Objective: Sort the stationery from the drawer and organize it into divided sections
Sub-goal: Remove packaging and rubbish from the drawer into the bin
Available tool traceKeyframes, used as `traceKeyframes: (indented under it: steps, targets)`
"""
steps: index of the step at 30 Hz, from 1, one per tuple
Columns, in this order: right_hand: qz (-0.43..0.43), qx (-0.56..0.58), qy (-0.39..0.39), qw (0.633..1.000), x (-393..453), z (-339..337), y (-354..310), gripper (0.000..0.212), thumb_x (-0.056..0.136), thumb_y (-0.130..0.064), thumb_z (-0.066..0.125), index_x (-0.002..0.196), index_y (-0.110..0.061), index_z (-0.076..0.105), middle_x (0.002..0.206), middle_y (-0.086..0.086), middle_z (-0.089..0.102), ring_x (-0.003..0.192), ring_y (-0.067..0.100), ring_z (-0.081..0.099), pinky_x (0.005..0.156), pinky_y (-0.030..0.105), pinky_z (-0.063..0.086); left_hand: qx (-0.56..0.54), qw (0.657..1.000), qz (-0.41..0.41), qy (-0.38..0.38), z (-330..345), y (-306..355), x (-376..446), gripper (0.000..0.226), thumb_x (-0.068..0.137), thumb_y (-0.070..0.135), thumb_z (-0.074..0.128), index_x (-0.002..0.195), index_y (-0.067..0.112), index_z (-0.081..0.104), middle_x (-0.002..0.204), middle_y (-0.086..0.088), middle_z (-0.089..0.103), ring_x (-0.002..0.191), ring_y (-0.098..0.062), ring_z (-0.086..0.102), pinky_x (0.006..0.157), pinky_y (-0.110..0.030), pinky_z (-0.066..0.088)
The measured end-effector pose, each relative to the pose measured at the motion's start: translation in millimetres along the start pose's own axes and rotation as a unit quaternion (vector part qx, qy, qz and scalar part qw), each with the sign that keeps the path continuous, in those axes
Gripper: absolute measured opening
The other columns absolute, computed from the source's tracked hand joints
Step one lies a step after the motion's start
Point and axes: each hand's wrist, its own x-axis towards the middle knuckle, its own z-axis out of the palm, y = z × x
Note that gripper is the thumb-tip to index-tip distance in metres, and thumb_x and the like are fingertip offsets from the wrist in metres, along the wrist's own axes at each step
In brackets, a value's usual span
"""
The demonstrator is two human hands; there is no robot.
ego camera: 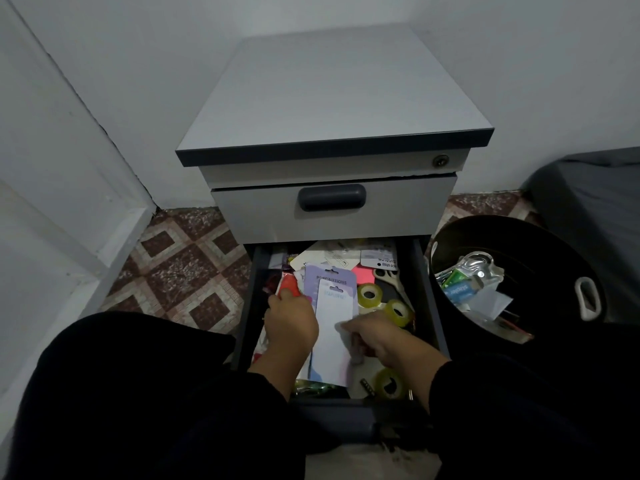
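The drawer (258, 271) of a small cabinet (332, 98) is pulled out toward the person, and the stationery is seen heaped in it unsorted; no dividers are visible. Both hands are reached into the pile. The left hand (292, 323), at about 9 o'clock in the drawer, is curled over loose packets, with a red item (289, 284) just beyond its fingertips; whether anything is clamped in its grip cannot be told. The right hand (384, 337) is laid at about 4 o'clock, and its fingers are pressed on the lower part of a white card (334, 317), probably to steady it or lift it off the heap; whether that grip is closed on the card cannot be told.

Tape rolls (370, 294) are lodged at 3 and 5 o'clock against the right wall, and scissors (389, 278) lie at 1 o'clock beside a pink pad (363, 273).

Little room is left inside: the drawer above overhangs the far edge, and the side walls hem both wrists. Open space is offered upward and toward the person. A black bin (519, 237), holding discarded packaging, is stood just right of the drawer.
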Motion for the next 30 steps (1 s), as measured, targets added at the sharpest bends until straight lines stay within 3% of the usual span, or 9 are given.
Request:
traceKeyframes:
  steps: [4,8,12,16,18,20,23,26,30]
  targets:
    - [0.003,-0.017,0.021,1.0,-1.8,1.7,-1.1,0.016,0.082,-0.008,0.073,0.088,-0.003,0.059,0.076,0.01,0.058,0.062,0.019,0.052,0.048,0.023,0.042,-0.127,0.992,-0.015,-0.004,3.3,1.5,4.0,0.027,0.093,0.013,0.048,0.118,0.008,0.057,0.129,-0.013,0.046,0.115,-0.031,0.046,0.091,-0.037,0.046]
    - [-0.005,-0.019,0.03,0.999,-0.4,2.2,-1.9,0.03,0.078,-0.003,0.074,0.105,0.002,0.062,0.098,0.012,0.061,0.072,0.019,0.053,0.053,0.026,0.045,-0.309,0.949,-0.054,-0.03,3.8,4.9,9.0,0.018,0.094,0.017,0.048,0.101,0.006,0.061,0.102,-0.013,0.063,0.094,-0.031,0.06,0.08,-0.037,0.051]
    - [-0.023,0.014,0.026,0.999,-3.0,-0.6,-1.7,0.023,0.078,-0.004,0.076,0.086,-0.007,0.055,0.089,0.009,0.062,0.069,0.016,0.054,0.05,0.025,0.04,-0.476,0.872,-0.1,-0.046,-1.1,8.2,7.2,0.004,0.092,0.004,0.051,0.092,0.007,0.049,0.083,-0.007,0.052,0.071,-0.019,0.051,0.068,-0.03,0.044]
    - [-0.03,0.04,0.039,0.998,-0.4,-4.1,3.4,0.016,0.08,-0.006,0.075,0.093,-0.005,0.064,0.103,0.013,0.069,0.087,0.025,0.064,0.071,0.033,0.053,-0.599,0.786,-0.145,-0.049,-6.8,5.3,7.2,0.016,0.088,0.001,0.062,0.103,0.0,0.056,0.094,-0.016,0.063,0.081,-0.028,0.061,0.067,-0.033,0.051]
    - [-0.044,0.067,0.062,0.995,-1.4,-5.5,1.4,0.014,0.08,-0.005,0.074,0.08,-0.006,0.06,0.103,0.016,0.067,0.091,0.031,0.063,0.077,0.036,0.051,-0.654,0.737,-0.163,-0.06,-10.1,1.1,7.6,0.018,0.09,0.001,0.061,0.107,-0.002,0.06,0.098,-0.017,0.065,0.082,-0.03,0.062,0.064,-0.03,0.051]
    - [-0.054,0.094,0.086,0.99,4.7,-10.1,0.1,0.029,0.083,-0.003,0.072,0.068,-0.009,0.047,0.096,0.017,0.062,0.095,0.035,0.061,0.077,0.037,0.047,-0.68,0.708,-0.174,-0.077,-12.0,-2.4,8.1,0.02,0.091,0.009,0.063,0.107,-0.002,0.063,0.1,-0.018,0.067,0.084,-0.032,0.063,0.069,-0.032,0.052]
    - [-0.06,0.103,0.107,0.987,10.4,-10.1,-5.5,0.014,0.089,-0.009,0.066,0.084,-0.002,0.055,0.107,0.016,0.06,0.102,0.033,0.057,0.085,0.041,0.047,-0.67,0.711,-0.19,-0.096,-11.1,-4.5,10.2,0.019,0.094,0.022,0.061,0.101,0.004,0.063,0.096,-0.015,0.066,0.08,-0.029,0.061,0.068,-0.031,0.049]
    - [-0.041,0.097,0.141,0.984,21.8,-12.1,-2.8,0.038,0.092,-0.016,0.062,0.124,0.003,0.052,0.124,0.02,0.056,0.113,0.038,0.053,0.096,0.048,0.046,-0.644,0.733,-0.2,-0.09,-7.5,-5.1,14.0,0.015,0.097,0.02,0.054,0.087,0.009,0.056,0.085,-0.009,0.058,0.081,-0.026,0.055,0.073,-0.033,0.046]
    - [-0.036,0.01,0.186,0.982,32.5,-24.9,-1.8,0.033,0.093,-0.014,0.052,0.121,0.005,0.056,0.122,0.023,0.06,0.112,0.038,0.058,0.082,0.036,0.05,-0.628,0.753,-0.186,-0.068,-2.4,-6.4,14.7,0.008,0.09,0.007,0.061,0.088,0.0,0.059,0.083,-0.015,0.059,0.074,-0.026,0.056,0.073,-0.034,0.046]
